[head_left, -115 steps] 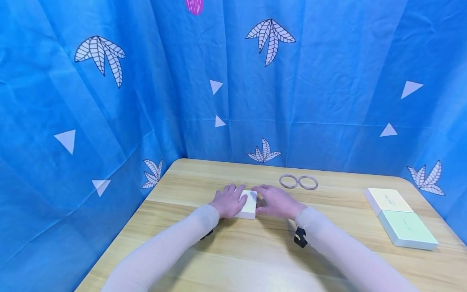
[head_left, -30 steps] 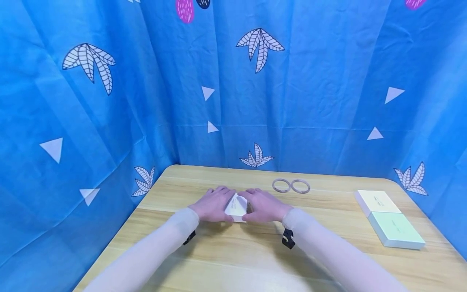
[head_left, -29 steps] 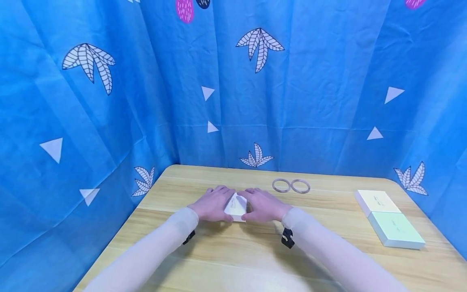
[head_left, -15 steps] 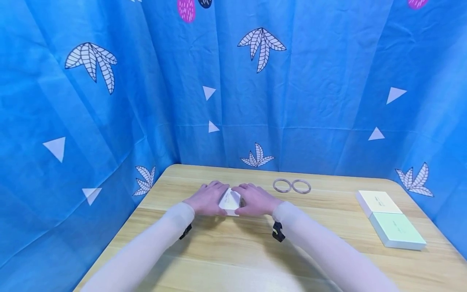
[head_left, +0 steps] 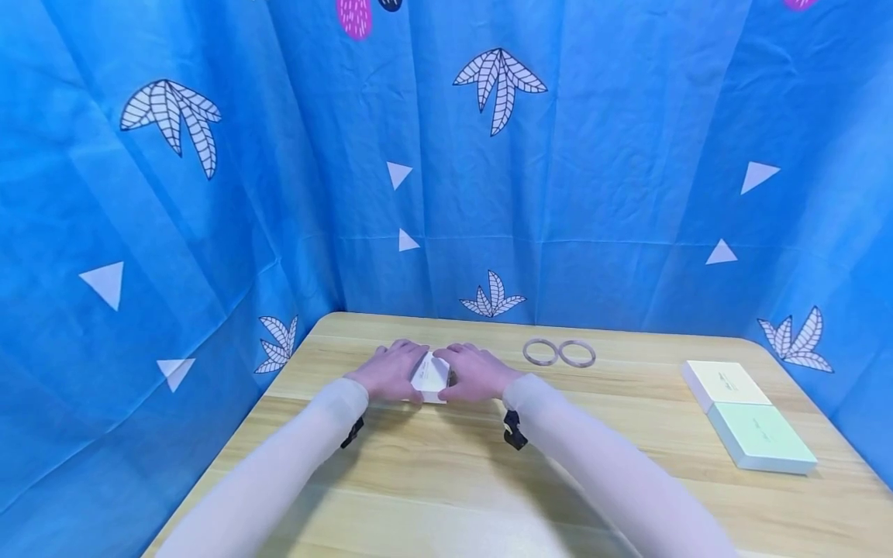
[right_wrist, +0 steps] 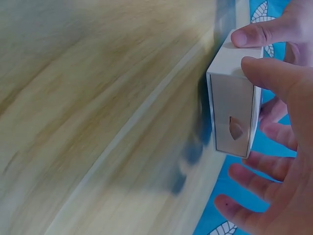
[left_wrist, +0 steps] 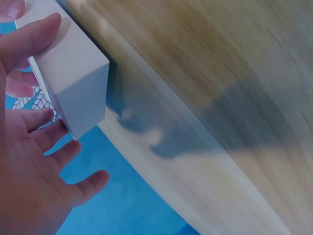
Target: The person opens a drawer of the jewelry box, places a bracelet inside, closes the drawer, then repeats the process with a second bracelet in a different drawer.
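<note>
A small white box (head_left: 430, 376) with faint print on top stands between both hands, towards the back left of the table. My left hand (head_left: 391, 373) grips its left end, thumb on the near side and fingers at the far side. The right hand (head_left: 477, 373) holds the other end the same way. In the left wrist view, a plain end of the white box (left_wrist: 85, 100) shows past the thumb. A small notch marks the opposite end of the white box (right_wrist: 230, 98) in the right wrist view. Whether its underside touches the table cannot be told.
Two thin rings, a left ring (head_left: 540, 364) and a right ring (head_left: 594, 354), lie side by side near the wooden table's (head_left: 446, 473) back edge. At right, a cream box (head_left: 722, 380) touches a pale green box (head_left: 760, 434). Blue curtains (head_left: 614, 155) hang behind and at the left.
Earlier the left hand lay over the box's top; then both hands took its ends. Over the last second, box and hands have shifted left and towards the back. Rings and other boxes stayed put.
</note>
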`<state>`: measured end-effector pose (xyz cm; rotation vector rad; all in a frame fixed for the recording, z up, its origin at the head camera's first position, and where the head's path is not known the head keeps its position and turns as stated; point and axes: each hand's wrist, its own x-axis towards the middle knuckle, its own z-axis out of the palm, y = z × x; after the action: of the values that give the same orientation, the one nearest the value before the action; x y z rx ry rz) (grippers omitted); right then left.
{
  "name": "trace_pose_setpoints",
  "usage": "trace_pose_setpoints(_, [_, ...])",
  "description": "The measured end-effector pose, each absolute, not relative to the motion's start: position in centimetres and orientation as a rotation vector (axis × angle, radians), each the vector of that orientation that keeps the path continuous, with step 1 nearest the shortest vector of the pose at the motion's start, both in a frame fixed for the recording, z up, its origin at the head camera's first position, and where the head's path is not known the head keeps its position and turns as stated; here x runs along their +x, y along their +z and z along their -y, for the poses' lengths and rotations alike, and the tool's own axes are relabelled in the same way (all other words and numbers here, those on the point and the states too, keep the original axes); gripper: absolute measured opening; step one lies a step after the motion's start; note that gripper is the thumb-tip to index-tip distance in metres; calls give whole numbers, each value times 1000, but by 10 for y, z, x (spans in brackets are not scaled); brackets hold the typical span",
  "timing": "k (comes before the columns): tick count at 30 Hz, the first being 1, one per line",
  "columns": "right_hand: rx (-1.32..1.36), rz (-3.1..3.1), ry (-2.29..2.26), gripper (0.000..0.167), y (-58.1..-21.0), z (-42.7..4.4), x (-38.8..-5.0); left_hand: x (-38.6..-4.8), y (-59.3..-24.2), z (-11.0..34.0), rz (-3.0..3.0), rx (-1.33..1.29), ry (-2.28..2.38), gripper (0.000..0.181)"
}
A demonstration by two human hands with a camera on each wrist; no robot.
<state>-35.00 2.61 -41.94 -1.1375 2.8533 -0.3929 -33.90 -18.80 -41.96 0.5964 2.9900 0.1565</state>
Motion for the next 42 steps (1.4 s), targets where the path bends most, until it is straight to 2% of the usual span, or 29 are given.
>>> trace_pose_setpoints(11, [-1155,-2856,-400,81,-425,-19,-361,-345,-417,191,-2952,531,172,98])
trace_pose_setpoints(24, [-1114,-2848,-387,79,-424,-19,-358,-343,-414,191,-2870,521,263,99])
trace_pose_setpoints(32, [-1091,-2797,-480,86,-430,-26,-351,-344,-414,191,-2803,447,455,86])
trace_pose_setpoints(42, [-1110,-2801,-486,89,-429,-42,-344,-346,-425,183,-2939,366,322,80])
